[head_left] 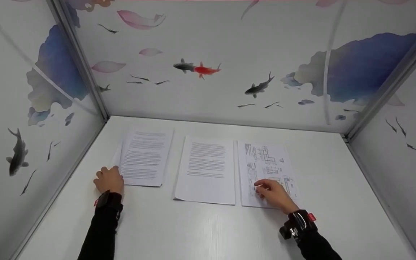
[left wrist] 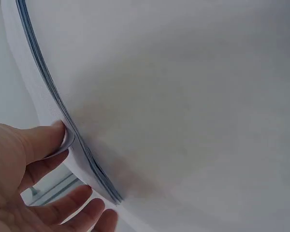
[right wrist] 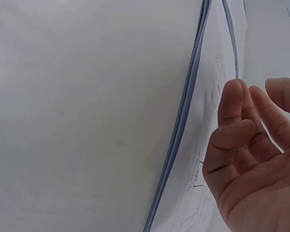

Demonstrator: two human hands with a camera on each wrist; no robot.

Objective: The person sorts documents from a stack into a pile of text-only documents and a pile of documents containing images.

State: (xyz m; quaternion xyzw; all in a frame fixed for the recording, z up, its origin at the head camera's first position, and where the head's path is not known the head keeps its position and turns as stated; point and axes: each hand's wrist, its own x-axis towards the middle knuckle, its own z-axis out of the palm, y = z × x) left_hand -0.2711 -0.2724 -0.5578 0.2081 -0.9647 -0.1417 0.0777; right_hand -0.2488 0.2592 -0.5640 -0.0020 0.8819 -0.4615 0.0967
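My left hand (head_left: 110,180) is at the near left corner of a stack of printed text sheets (head_left: 144,155). In the left wrist view its thumb and index finger pinch a curled paper corner (left wrist: 69,140), while the other fingers spread below the stack's edge. Over the right-hand stack, printed with technical drawings (head_left: 265,162), hovers my right hand (head_left: 274,195). Its fingers are loosely bent and hold nothing. The right wrist view has these fingers close above the drawing sheet (right wrist: 205,140).
Between the two stacks lies a third paper stack (head_left: 206,189) with text on its upper part. All three rest on a white table (head_left: 200,231). Walls painted with fish and petals (head_left: 215,97) enclose the table at the back and both sides.
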